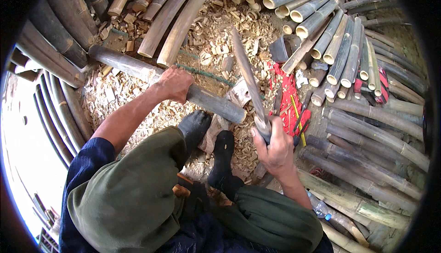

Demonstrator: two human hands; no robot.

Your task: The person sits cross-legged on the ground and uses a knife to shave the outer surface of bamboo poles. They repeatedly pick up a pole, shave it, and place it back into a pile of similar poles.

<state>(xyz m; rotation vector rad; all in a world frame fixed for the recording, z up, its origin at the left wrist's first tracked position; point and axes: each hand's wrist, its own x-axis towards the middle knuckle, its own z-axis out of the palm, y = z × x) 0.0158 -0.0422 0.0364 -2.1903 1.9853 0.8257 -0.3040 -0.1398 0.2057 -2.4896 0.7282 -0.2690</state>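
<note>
My left hand [175,84] is closed over the middle of a dark bamboo pole [216,104], which slants from the upper left down to a cut end in front of my feet. My right hand [274,151] grips the lower end of a machete [250,76]. Its long, brownish-grey blade points up and away, slightly to the left, apart from the pole. Beneath the pole's near end, between my dark-socked feet, lies a pale, dirty cloth [213,133].
Wood chips [206,53] cover the ground. Cut bamboo poles [353,51] are piled at the right, with more poles [183,23] at the far side and left. Right of the blade lie a red cloth [287,97], a yellow measuring tape [298,120] and a dark container [282,48]. A plastic bottle [318,205] lies lower right.
</note>
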